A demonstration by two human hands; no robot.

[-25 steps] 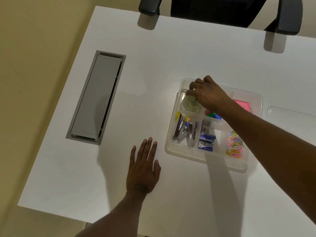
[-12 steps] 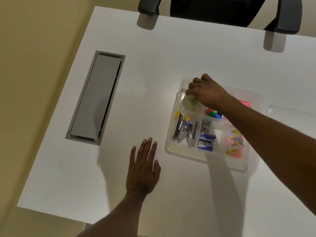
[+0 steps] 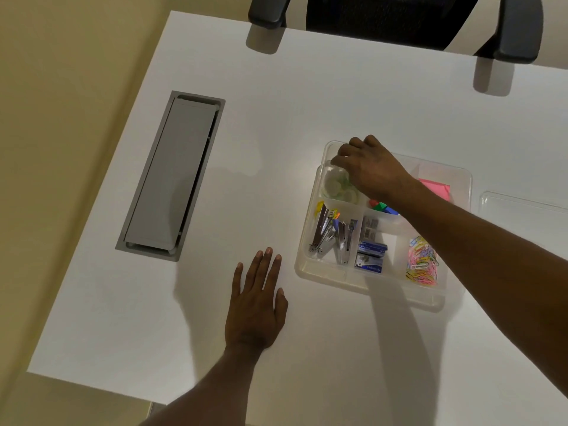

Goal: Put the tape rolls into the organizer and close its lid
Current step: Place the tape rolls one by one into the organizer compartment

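Clear organizer [image 3: 310, 241] near desk edge [image 3: 92, 385]

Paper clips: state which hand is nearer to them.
Left. The left hand lies flat on the desk beside the organizer; the right hand is over the far corner compartment, though its forearm crosses above the paper clips.

Right hand [image 3: 372, 167] reaches into the organizer [image 3: 455, 290] over the tape rolls [image 3: 338, 187]; left hand [image 3: 256, 305] lies flat on the desk [image 3: 307, 103].

The scene is seen through a single head-worn wide-angle camera, aimed steeply down at the white table [image 3: 307, 103] from close above. The organizer [image 3: 325, 272] is placed right of centre, the chair [image 3: 393, 20] along the upper edge, and both forearms enter from below.
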